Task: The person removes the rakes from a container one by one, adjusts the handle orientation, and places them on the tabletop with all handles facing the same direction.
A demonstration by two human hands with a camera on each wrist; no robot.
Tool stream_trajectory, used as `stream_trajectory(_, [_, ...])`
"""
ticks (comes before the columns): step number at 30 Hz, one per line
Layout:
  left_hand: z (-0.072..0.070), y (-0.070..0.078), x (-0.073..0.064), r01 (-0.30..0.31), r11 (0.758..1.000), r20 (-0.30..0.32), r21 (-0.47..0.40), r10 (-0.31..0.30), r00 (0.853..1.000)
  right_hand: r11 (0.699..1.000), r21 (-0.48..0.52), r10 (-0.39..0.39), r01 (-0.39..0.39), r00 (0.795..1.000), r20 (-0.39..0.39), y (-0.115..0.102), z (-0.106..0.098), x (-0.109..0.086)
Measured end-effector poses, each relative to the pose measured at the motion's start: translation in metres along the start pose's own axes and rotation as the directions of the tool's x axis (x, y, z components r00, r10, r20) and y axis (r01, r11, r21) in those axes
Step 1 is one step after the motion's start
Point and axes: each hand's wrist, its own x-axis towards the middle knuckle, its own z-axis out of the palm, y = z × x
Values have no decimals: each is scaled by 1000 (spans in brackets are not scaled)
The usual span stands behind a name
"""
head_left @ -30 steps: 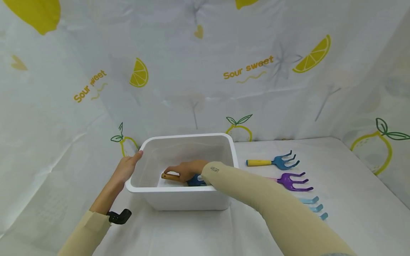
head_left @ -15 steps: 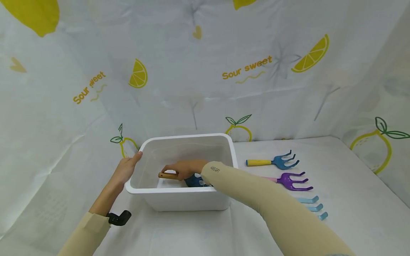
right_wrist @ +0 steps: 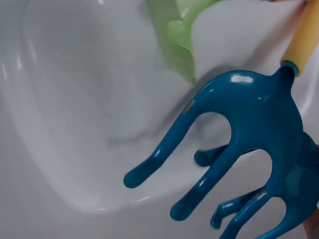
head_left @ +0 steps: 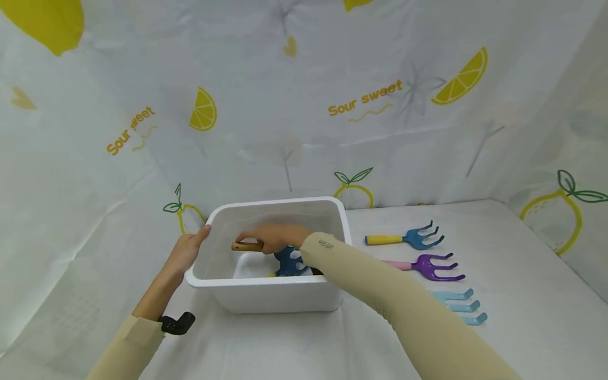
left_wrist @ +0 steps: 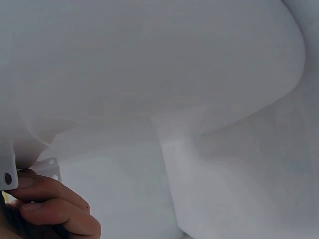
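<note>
Wooden-handled rake (head_left: 247, 246): inside the bin; its handle stands higher than half a second ago, and more of the blue rake (right_wrist: 254, 114) beneath now shows.
What that suggests: probably a lift off the pile, with the rake not yet clear of the rim.
Right hand (head_left: 277, 237): fingers closed round the wooden handle; its far side is hidden.
Left hand (head_left: 186, 250): grips the left rim, thumb on top, fingers curled beneath; bin and grip have hardly shifted.
White bin (head_left: 271, 295): one, upright on the surface (head_left: 537, 311).
In the bin: two blue-headed rakes counted, overlapping, plus one green piece (right_wrist: 169, 40) of unclear kind; more may be hidden.
On the surface: three rakes, apart in a row: yellow-handled blue (head_left: 416, 239), purple (head_left: 425, 267), light blue (head_left: 461, 306), its handle behind the sleeve (head_left: 375, 285).
</note>
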Motion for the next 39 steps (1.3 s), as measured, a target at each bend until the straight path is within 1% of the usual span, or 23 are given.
stream_trajectory(3, [0,0,0,0,1000,7,-8,0,1000,1000,-18,-5,4,1000,-10,0,-7,-2])
stream_trajectory(6, [0,0,0,0,1000,13,-12,0,1000,1000,-10,-3,2,1000,-23,-1,-13,-4])
stream_trajectory(8, [0,0,1,0,1000,15,-9,0,1000,1000,3,-3,3,999,-32,-1,-15,-5])
stream_trajectory(12, [0,-1,3,-1,1000,19,-2,1,1000,1000,-5,-16,15,999,-48,-1,-18,-6])
stream_trajectory(17, [-1,0,3,4,1000,22,0,-4,1000,996,-87,-29,22,997,-71,-4,-20,-7])
stream_trajectory(20, [-1,0,2,7,1000,23,1,-7,1000,988,-155,-14,-2,995,-97,-6,-20,-8])
stream_trajectory(23, [-1,1,2,4,1000,22,7,-4,1000,972,-231,5,-37,991,-137,-7,-20,-8])
stream_trajectory(25, [-1,1,2,3,1000,21,12,-4,1000,965,-259,7,-48,988,-156,-8,-21,-9])
stream_trajectory(27, [-1,2,2,4,1000,21,15,-5,1000,966,-254,4,-46,987,-162,-9,-21,-9])
stream_trajectory(32, [0,4,0,12,1000,16,16,-12,1000,982,-190,-6,-19,992,-127,-9,-25,-9])
stream_trajectory(39, [1,3,-2,5,1000,10,7,-5,1000,992,-124,17,-28,996,-89,-7,-33,-12])
